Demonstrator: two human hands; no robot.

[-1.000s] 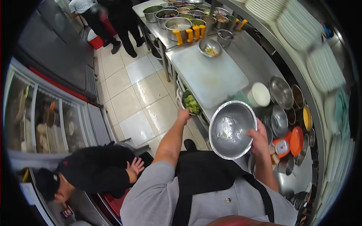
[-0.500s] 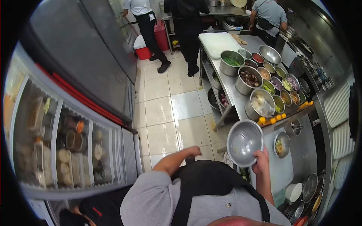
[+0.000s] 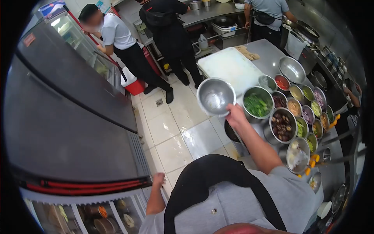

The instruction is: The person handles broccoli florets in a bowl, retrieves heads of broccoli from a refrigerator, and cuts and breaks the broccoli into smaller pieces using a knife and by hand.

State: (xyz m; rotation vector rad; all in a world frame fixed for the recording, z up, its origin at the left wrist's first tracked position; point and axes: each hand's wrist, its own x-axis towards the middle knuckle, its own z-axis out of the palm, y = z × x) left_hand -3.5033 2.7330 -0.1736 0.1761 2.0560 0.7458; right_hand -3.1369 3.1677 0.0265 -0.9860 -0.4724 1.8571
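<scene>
My right hand (image 3: 235, 116) grips the rim of a round metal mixing bowl (image 3: 216, 97). The bowl is tilted, its inside facing me, with small pale-green scraps at the bottom. It is held over the near left corner of a steel prep table, beside a deep pot of cut green vegetables (image 3: 258, 102). My left hand (image 3: 159, 179) hangs low at my side near the fridge, holding nothing visible, its fingers loosely bent and slightly apart. A pot of dark mushroom-like pieces (image 3: 284, 125) stands to the right of my right forearm.
A white cutting board (image 3: 230, 70) and a folded cloth (image 3: 248, 53) lie on the table. Several small tubs of chopped ingredients and an empty metal bowl (image 3: 292, 70) stand rightward. People work at the back; one (image 3: 122, 37) stands at an open fridge. A dark fridge (image 3: 78, 101) lines the left.
I have moved forward along the aisle. The mixing bowl in my right hand has gone forward and left, toward the cutting board. My left hand has dropped out to the left.
</scene>
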